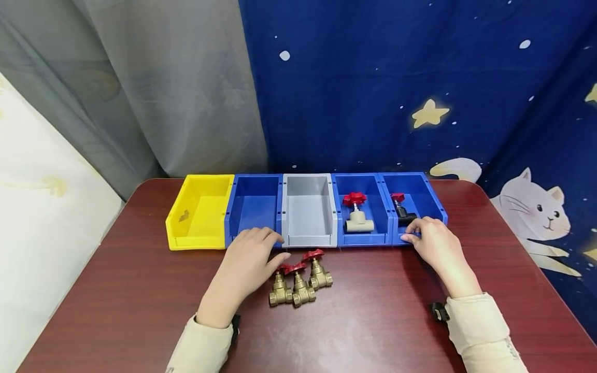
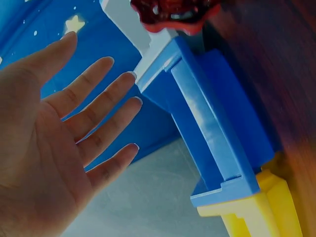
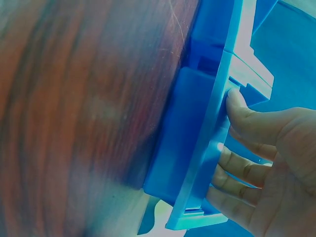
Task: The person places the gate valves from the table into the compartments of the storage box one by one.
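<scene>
My left hand (image 1: 250, 264) hovers with relaxed, spread fingers in front of the second bin, a blue bin (image 1: 255, 207). Just right of it, three brass gate valves (image 1: 303, 294) with red handwheels stand close together on the table. In the left wrist view that hand (image 2: 64, 133) holds nothing. My right hand (image 1: 436, 246) is over the front lip of the rightmost blue bin (image 1: 412, 182), beside a black valve (image 1: 404, 216) with a red handwheel. In the right wrist view, the right hand's fingers (image 3: 242, 170) extend past the lip, with nothing visible between them and the thumb.
A beige valve (image 1: 359, 223) with a red handwheel stands in the fourth bin, also blue. A yellow bin (image 1: 196, 243) and a grey bin (image 1: 309, 241) complete the row along the back of the reddish-brown table (image 1: 373, 321). Curtains (image 1: 345, 93) hang behind.
</scene>
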The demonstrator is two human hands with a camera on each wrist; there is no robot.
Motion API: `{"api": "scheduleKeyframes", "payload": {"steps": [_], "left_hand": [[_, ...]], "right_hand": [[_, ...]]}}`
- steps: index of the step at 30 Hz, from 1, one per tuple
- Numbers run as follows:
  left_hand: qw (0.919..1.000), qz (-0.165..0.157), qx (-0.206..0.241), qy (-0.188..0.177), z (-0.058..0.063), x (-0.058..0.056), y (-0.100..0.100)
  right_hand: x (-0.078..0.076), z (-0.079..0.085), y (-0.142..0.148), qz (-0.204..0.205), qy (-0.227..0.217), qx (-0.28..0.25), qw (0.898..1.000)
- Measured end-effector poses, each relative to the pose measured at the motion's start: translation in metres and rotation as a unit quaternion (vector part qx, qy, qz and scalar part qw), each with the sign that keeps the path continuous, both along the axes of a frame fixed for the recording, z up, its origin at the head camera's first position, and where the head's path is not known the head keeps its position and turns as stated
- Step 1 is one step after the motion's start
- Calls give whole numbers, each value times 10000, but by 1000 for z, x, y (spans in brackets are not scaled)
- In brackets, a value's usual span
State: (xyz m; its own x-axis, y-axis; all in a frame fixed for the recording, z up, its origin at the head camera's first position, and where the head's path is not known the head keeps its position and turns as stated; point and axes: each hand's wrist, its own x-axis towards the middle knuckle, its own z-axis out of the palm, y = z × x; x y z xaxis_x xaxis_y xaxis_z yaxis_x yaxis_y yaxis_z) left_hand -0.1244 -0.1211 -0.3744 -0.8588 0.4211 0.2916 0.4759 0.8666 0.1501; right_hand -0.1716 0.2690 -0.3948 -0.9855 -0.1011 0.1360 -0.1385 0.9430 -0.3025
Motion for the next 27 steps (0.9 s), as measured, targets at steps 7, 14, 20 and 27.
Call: {"api": "scheduleKeyframes", "payload": {"steps": [7, 14, 20, 27], "left_hand": [[9996, -276, 46, 78, -4, 1, 10], [9989, -461, -84, 59, -4, -1, 17], [9968, -681, -394, 132, -3, -3, 27], [9919, -968, -823, -32, -6, -3, 42]], "right_hand": [[0, -2, -1, -22, -35, -10, 10000], [0, -2, -1, -8, -9, -46, 10000], [1, -1, -2, 12, 30, -41, 10000], [1, 1, -2, 0, 16, -33, 10000]]}}
